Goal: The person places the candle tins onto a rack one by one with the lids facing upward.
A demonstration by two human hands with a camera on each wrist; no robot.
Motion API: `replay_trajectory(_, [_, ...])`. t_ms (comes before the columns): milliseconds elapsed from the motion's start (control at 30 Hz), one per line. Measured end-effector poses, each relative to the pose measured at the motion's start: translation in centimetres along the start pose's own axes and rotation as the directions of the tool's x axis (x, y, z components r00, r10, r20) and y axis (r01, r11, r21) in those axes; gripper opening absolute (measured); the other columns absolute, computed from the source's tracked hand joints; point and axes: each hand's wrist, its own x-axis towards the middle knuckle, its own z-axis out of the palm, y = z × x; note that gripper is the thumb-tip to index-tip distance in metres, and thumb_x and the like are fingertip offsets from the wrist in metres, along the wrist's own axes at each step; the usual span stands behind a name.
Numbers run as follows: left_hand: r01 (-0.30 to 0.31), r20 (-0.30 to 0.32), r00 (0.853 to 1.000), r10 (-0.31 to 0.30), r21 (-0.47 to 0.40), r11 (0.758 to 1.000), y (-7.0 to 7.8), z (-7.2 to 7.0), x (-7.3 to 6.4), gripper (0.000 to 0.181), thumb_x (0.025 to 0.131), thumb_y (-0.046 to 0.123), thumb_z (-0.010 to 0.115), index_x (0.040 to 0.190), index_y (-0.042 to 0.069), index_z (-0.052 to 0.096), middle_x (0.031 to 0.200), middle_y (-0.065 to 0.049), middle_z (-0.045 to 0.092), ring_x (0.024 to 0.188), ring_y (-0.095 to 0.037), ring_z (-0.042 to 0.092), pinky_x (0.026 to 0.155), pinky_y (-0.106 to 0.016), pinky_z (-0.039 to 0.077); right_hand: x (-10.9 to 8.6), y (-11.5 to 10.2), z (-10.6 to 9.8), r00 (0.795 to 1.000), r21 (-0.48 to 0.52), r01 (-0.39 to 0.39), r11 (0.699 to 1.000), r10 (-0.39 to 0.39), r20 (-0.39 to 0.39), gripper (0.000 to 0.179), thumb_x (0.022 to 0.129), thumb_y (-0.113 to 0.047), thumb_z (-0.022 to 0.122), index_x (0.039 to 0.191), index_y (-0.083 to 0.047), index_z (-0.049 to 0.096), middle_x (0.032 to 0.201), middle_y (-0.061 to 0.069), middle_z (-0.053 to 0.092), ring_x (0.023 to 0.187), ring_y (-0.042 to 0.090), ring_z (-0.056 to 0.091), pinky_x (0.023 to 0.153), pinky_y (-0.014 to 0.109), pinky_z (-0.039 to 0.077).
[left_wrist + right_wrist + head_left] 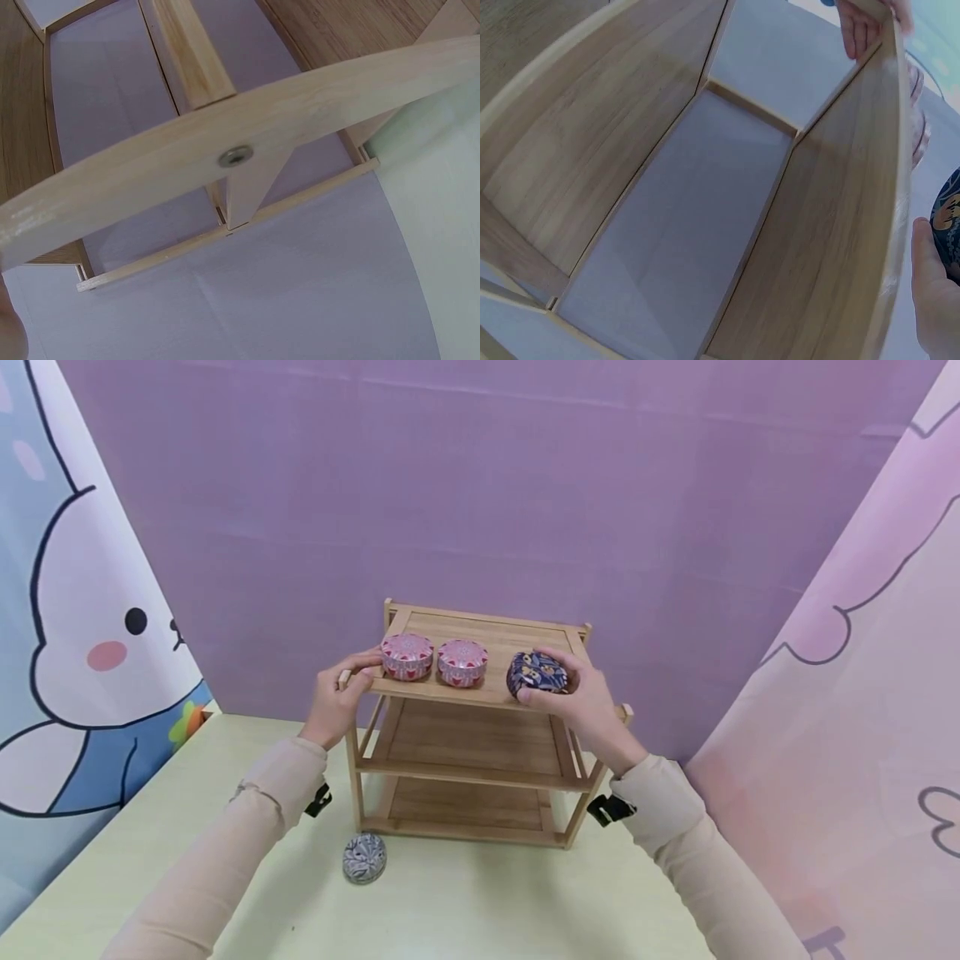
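Observation:
A three-tier wooden shelf stands against the purple backdrop. My left hand grips the front left corner of its top board, beside a pink patterned tin. In the right wrist view, fingers of that left hand show below the board. A second pink tin sits just right of the first. Toward the right end of the top board, my right hand holds a dark blue floral tin between thumb and fingers. Whether this tin touches the board cannot be told.
On the pale green tabletop, a grey-and-white leaf-patterned tin lies in front of the shelf's left leg. Cartoon-printed panels flank the left and right sides. The middle tier and bottom tier lie below the top board.

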Motion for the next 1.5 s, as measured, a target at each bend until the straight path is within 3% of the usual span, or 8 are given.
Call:
replay_trajectory(433, [0.007, -0.002, 1.000, -0.007, -0.003, 1.000, -0.1, 0.0, 0.0, 0.026, 0.088, 0.006, 0.050, 0.110, -0.002, 0.062, 0.127, -0.013, 0.055, 0.123, -0.024, 0.048, 0.101, -0.012, 0.034, 2.3, 0.0, -0.5, 0.998, -0.118, -0.048, 0.992, 0.044, -0.032, 0.066, 0.073, -0.033, 0.074, 0.132, -0.028, 0.044, 0.127, 0.004, 0.049, 0.108, 0.020, 0.052, 0.085, 0.029, 0.049])
replay_trajectory(700, [0.004, 0.002, 1.000, -0.004, -0.009, 1.000, 0.1, 0.0, 0.1, 0.027, 0.089, 0.010, 0.050, 0.111, -0.001, 0.062, 0.127, -0.011, 0.055, 0.123, -0.022, 0.048, 0.102, -0.014, 0.035, 3.8, 0.2, -0.1, 0.997, -0.180, -0.066, 0.981, 0.057, -0.055, 0.069, 0.071, -0.032, 0.076, 0.132, -0.023, 0.045, 0.130, 0.007, 0.042, 0.111, 0.022, 0.049, 0.095, 0.035, 0.044])
replay_trajectory(900, [0.026, 0.009, 1.000, -0.026, 0.009, 1.000, 0.0, 0.0, 0.0, 0.027, 0.090, 0.010, 0.050, 0.112, 0.000, 0.062, 0.128, -0.010, 0.055, 0.123, -0.021, 0.047, 0.101, -0.013, 0.035, 4.3, 0.4, 0.1, 0.994, -0.169, -0.091, 0.981, 0.079, -0.077, 0.072, 0.067, -0.030, 0.079, 0.131, -0.020, 0.047, 0.128, 0.007, 0.045, 0.111, 0.023, 0.049, 0.098, 0.036, 0.040])
replay_trajectory(1033, [0.025, 0.006, 1.000, -0.025, 0.004, 1.000, -0.1, 0.0, 0.0, 0.027, 0.089, 0.008, 0.050, 0.112, 0.000, 0.061, 0.128, -0.011, 0.055, 0.124, -0.022, 0.046, 0.101, -0.013, 0.034, 4.5, 0.5, 0.1, 0.992, -0.248, -0.095, 0.964, 0.072, -0.100, 0.076, 0.064, -0.036, 0.080, 0.130, -0.020, 0.047, 0.128, 0.005, 0.047, 0.112, 0.021, 0.048, 0.099, 0.038, 0.039])
replay_trajectory(1267, [0.014, -0.005, 1.000, -0.014, -0.022, 1.000, 0.2, 0.0, 0.0, 0.027, 0.089, 0.008, 0.049, 0.111, -0.001, 0.062, 0.128, -0.011, 0.055, 0.123, -0.021, 0.047, 0.101, -0.014, 0.035, 4.7, 0.8, 0.1, 0.996, -0.378, -0.068, 0.923, 0.040, -0.082, 0.078, 0.062, -0.043, 0.080, 0.130, -0.020, 0.048, 0.132, 0.003, 0.047, 0.114, 0.021, 0.048, 0.097, 0.039, 0.042])
replay_trajectory(1400, [0.005, -0.009, 1.000, -0.006, -0.019, 1.000, 0.2, 0.1, 0.0, 0.026, 0.089, 0.009, 0.049, 0.110, -0.001, 0.062, 0.127, -0.012, 0.055, 0.122, -0.022, 0.048, 0.102, -0.015, 0.035, 4.6, 0.9, 0.2, 0.998, -0.352, -0.057, 0.934, 0.042, -0.052, 0.077, 0.064, -0.037, 0.080, 0.131, -0.018, 0.047, 0.131, 0.006, 0.048, 0.112, 0.022, 0.051, 0.092, 0.037, 0.047])
replay_trajectory(1500, [0.005, -0.016, 1.000, -0.005, -0.012, 1.000, 0.1, 0.1, -0.1, 0.026, 0.089, 0.009, 0.050, 0.109, -0.002, 0.062, 0.127, -0.012, 0.056, 0.122, -0.022, 0.048, 0.102, -0.014, 0.035, 4.5, 0.9, 0.3, 0.998, -0.318, -0.059, 0.946, 0.053, -0.026, 0.076, 0.066, -0.032, 0.080, 0.132, -0.016, 0.046, 0.127, 0.008, 0.051, 0.107, 0.022, 0.055, 0.081, 0.032, 0.053])
